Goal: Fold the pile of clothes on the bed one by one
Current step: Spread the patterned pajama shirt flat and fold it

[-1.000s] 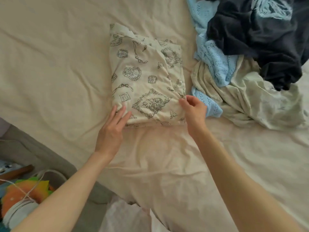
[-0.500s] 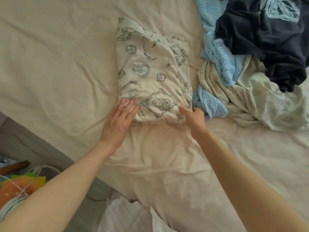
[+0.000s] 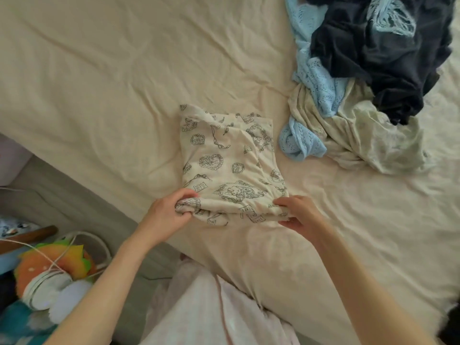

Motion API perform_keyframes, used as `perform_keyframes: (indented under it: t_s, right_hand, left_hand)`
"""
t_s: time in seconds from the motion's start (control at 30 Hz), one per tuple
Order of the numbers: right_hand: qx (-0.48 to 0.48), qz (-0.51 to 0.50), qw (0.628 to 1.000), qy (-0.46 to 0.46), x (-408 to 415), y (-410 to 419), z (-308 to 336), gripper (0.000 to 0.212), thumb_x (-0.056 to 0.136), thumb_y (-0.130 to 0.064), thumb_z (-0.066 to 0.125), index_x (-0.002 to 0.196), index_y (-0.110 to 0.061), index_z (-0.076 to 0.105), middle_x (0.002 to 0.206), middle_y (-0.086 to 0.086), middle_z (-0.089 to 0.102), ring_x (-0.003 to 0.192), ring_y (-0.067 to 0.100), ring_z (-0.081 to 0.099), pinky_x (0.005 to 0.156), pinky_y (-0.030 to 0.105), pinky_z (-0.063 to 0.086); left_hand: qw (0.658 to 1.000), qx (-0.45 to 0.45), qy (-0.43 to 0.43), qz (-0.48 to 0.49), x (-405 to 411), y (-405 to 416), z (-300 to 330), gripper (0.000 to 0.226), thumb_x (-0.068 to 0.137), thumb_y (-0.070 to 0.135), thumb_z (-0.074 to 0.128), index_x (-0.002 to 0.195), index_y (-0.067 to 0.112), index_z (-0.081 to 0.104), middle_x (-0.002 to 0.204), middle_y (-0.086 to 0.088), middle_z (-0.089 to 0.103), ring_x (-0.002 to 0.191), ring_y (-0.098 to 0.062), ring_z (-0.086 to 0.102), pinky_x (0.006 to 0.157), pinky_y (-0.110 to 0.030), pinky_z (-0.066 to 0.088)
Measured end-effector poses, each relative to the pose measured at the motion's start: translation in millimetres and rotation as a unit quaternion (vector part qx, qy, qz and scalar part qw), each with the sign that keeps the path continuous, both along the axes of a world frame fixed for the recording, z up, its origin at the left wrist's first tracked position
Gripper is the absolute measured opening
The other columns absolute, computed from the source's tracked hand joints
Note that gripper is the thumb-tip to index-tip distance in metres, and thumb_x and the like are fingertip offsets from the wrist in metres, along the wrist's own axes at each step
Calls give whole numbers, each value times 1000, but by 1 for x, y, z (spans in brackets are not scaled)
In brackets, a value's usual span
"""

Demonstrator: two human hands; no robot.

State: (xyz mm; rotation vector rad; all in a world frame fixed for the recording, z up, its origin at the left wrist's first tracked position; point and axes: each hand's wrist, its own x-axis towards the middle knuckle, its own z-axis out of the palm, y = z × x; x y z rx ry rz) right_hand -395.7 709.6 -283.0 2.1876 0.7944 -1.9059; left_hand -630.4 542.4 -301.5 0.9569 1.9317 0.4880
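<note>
A folded cream garment with dark line drawings [image 3: 229,160] lies on the cream bed sheet [image 3: 112,78] in the middle of the view. My left hand [image 3: 169,212] grips its near left corner, with fabric bunched between the fingers. My right hand [image 3: 298,215] grips the near right corner, and that near edge is lifted slightly off the sheet. The unfolded pile sits at the upper right: a light blue knit [image 3: 313,90], a dark navy garment [image 3: 388,53] and a pale greenish garment [image 3: 368,138].
The bed's edge runs diagonally at the lower left, with a grey floor strip [image 3: 74,195] beyond it. An orange and green plush toy [image 3: 49,265] with white cords lies at the bottom left. Pale pink clothing [image 3: 204,307] shows at the bottom centre.
Both hands went from resting flat at the garment's near edge to gripping its two near corners. The near edge has risen from the sheet. The view has shifted, so the garment sits lower in frame.
</note>
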Motion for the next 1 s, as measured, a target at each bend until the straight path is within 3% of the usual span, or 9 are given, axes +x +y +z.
perform_keyframes:
  t_s: [0.17,0.3,0.37,0.43,0.5,0.57,0.63,0.77,1.0]
  right_hand:
    - [69,-108,991,44,-18,35,10,7,87,-8,59,82,-10,54,58,4,55,38,10,55,37,19,44]
    - [124,-133,980,84,-58,78,-5,14,89,-8,48,76,-10,51,51,4,51,36,11,49,37,18,40]
    - [148,-106,982,54,-76,90,-18,10,92,-15,48,89,-8,54,67,7,60,54,16,59,48,26,50]
    - [222,35,974,-33,-87,92,-33,22,94,-22,48,109,-7,55,95,10,62,82,21,60,70,32,52]
    - [364,219,898,-113,-94,84,-43,34,95,-25,48,124,-8,53,119,12,57,108,25,54,91,36,42]
    - [500,372,777,-83,-102,68,-47,39,95,-22,49,132,-7,52,132,16,51,125,32,44,103,41,34]
    - [537,486,688,-49,-106,55,-60,44,95,-21,47,138,-11,47,145,16,41,138,35,33,112,47,25]
    - [486,562,667,-60,-105,47,-102,51,99,-36,42,148,-25,31,157,9,22,146,29,16,117,48,11]
    - [543,547,633,-70,-102,52,-172,52,96,-46,31,146,-29,30,155,11,26,145,30,19,118,46,9]
  left_hand:
    - [985,95,-55,133,-24,37,13,42,79,2,65,100,37,59,99,8,67,81,4,60,75,-8,44]
    - [975,114,-16,188,-49,93,-4,34,90,18,60,123,22,52,106,1,60,86,-10,57,77,-14,44]
    - [980,71,15,185,-55,116,-20,43,94,27,53,135,18,41,116,0,56,94,-14,55,79,-14,40]
    - [984,35,77,156,-58,130,-34,47,97,26,48,140,13,33,132,-7,49,112,-24,51,91,-27,38]
    - [973,42,196,116,-55,136,-40,47,96,19,45,141,8,33,138,-17,42,123,-33,43,98,-40,36]
    - [946,100,305,44,-42,136,-42,46,95,14,44,140,6,38,141,-21,40,127,-38,40,101,-49,35]
    - [927,155,337,-60,-25,132,-52,46,94,16,43,140,10,43,145,-20,38,133,-40,36,106,-56,30]
    - [924,78,347,-141,-10,123,-91,50,95,37,38,145,28,35,154,-9,27,141,-35,23,111,-61,17]
    - [898,95,409,-133,-10,123,-153,54,95,44,33,147,32,24,155,-7,17,142,-33,18,111,-61,12]
